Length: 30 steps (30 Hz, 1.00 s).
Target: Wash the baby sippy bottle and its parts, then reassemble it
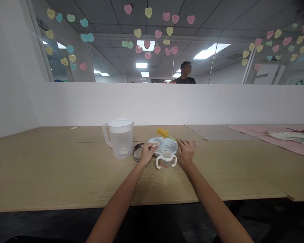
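My right hand [186, 150] is closed round the green handle of a yellow-headed sponge brush [162, 132], its head raised above a white basin [171, 145]. In my left hand [147, 152], the fingers pinch a small, pale, clear round piece [156, 144] at the basin's left side; its exact kind is too small to make out. A clear baby bottle [166, 160] with two white side handles stands upright between my wrists, in front of the basin. Partly covered by my left hand, a round metal dish [137, 152] lies on the table.
A translucent pitcher [121, 140] stands left of the metal dish. On the far right of the wooden table [66, 172], a pink cloth [266, 135] carries white fabric. A person [184, 76] is behind the glass above the white wall.
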Motion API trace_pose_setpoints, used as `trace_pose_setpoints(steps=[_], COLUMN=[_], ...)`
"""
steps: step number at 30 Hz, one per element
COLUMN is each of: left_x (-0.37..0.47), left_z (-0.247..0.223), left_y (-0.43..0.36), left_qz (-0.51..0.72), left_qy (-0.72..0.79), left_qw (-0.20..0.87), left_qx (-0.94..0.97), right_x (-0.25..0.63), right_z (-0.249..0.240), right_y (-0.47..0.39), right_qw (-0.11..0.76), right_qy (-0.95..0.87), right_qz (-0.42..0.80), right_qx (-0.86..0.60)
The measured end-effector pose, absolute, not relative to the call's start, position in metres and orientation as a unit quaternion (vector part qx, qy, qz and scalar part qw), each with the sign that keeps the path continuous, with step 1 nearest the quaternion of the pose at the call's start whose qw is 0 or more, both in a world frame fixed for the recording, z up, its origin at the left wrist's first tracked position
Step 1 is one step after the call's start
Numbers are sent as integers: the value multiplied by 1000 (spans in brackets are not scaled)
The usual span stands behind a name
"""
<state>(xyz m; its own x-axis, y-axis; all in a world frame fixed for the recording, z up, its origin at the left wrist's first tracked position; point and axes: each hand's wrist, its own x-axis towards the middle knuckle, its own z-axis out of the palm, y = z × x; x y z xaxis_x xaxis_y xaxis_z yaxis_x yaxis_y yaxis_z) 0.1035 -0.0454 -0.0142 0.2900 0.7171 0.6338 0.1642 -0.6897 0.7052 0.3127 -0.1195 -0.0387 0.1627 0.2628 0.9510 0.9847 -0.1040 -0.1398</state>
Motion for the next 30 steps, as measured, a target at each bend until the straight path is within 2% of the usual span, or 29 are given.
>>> trace_pose_setpoints(steps=[3,9,16,30], left_x=[103,101,102,107], left_z=[-14,-12,-11,-9], left_y=[-45,-47,-47,-50], left_qz=[514,485,531,519], left_qy=[280,276,307,250], left_qw=[225,260,364,403], left_qx=[779,788,701,712], right_x=[310,303,301,298], right_z=[-38,-36,-39,-36], right_y=[-117,-118,-120,-123], right_qw=[454,484,500,508], right_qy=[-502,-486,-520,-518], right_qz=[-365,-256,-261,-238], right_qx=[-640,-681,-642,-646])
